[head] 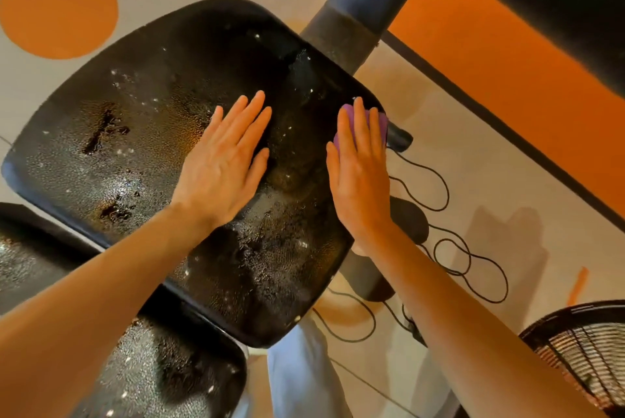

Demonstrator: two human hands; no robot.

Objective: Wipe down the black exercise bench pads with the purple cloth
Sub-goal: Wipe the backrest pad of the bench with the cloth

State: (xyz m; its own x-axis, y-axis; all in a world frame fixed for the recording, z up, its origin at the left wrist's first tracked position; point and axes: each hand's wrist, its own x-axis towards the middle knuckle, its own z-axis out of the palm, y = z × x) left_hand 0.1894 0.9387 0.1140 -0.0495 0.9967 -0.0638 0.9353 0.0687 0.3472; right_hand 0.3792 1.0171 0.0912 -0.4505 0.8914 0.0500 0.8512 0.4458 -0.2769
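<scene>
Wet pad [142,133]; cloth [382,123] under right fingers [358,137]

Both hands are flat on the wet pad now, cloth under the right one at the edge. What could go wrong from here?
The purple cloth sits at the pad's far right edge under the right hand; a further stroke right could push it off onto the black cord on the floor. The seat pad is beaded with droplets, so the bare left hand pressing it may slip. Wet patches near the left edge could be missed.

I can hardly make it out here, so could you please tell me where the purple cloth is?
The purple cloth lies under the right hand's flat fingers, at the right edge of the large black pad.
</scene>
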